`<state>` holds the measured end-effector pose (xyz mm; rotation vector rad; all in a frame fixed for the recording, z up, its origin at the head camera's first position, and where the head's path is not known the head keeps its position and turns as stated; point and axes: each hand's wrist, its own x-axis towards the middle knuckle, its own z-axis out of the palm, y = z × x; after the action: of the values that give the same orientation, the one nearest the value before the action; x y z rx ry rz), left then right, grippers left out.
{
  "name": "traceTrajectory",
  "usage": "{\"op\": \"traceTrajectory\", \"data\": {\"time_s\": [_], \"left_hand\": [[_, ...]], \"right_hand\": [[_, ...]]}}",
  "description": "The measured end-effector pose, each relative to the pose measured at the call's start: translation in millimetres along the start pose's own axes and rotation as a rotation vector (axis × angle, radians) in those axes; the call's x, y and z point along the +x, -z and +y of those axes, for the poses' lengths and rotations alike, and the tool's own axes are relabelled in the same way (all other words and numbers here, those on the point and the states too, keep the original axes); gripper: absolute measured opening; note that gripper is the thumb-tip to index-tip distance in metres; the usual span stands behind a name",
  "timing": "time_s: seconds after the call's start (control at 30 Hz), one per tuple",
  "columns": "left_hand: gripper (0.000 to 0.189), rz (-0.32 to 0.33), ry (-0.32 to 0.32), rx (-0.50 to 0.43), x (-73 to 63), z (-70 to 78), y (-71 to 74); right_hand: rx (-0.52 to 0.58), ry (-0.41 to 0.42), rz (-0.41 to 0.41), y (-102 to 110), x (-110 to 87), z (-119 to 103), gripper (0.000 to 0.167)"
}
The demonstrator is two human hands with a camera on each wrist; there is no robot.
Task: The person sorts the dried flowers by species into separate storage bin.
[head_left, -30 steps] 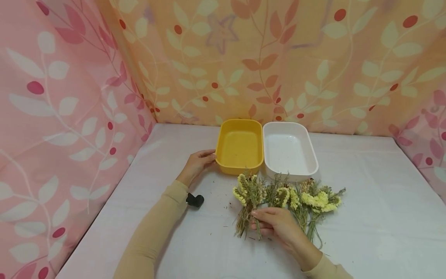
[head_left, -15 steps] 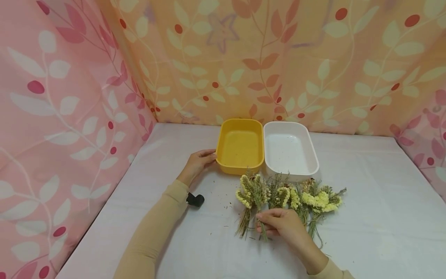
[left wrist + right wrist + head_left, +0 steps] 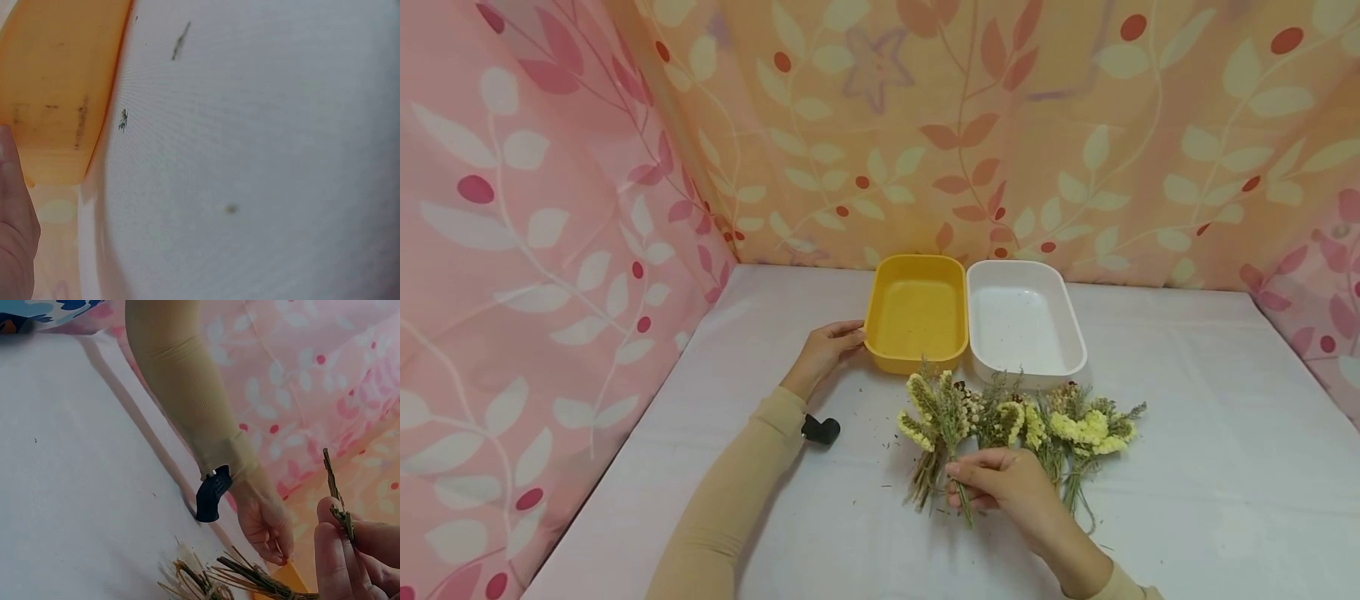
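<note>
Two trays side by side at the back of the table [image 3: 1195, 400], long sides touching or nearly so. Yellow tray [image 3: 917, 321]: faint specks on its floor. White tray [image 3: 1018, 329], to its right: a few dark specks inside. Dark marks on the yellow one's outer wall too, per left wrist cam.

Dried flowers are all outside the trays, on the table in front of them, heads toward the trays, stems toward the person: left bundle [image 3: 917, 429], middle bundle [image 3: 1033, 425], right bundle [image 3: 1093, 429], the last with a loose strand curling off its stems.

Left hand [image 3: 823, 354]: arm stretched forward, fingers extended, tips against the left wall of the yellow tray. Left wrist cam is blurry, so can't say how firm that contact is. Black part [image 3: 822, 430] sits by the left cuff.

Right hand [image 3: 1000, 487]: reaches in from the right, thumb and fingers pinching the stems of a green sprig [image 3: 952, 425]. Stem ends poke out below the fingers; its top overlaps the left bundle. Plant crumbs scattered around.
</note>
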<state>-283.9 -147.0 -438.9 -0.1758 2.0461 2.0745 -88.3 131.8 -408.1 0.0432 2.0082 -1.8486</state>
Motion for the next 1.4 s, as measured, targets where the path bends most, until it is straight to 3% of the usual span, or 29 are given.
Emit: {"op": "traceTrajectory", "data": {"time_s": [0.73,1.4], "left_hand": [[0.039,-0.019,-0.02,-0.025,2.7,0.6,0.2],[0.04,-0.01,-0.023,-0.014,2.6,0.8,0.5]], "right_hand": [[0.035,0.018,0.015,8.1,-7.0,-13.0,0.034],[0.02,0.006,0.027,7.9,-0.9,-1.3,0.036]]}}
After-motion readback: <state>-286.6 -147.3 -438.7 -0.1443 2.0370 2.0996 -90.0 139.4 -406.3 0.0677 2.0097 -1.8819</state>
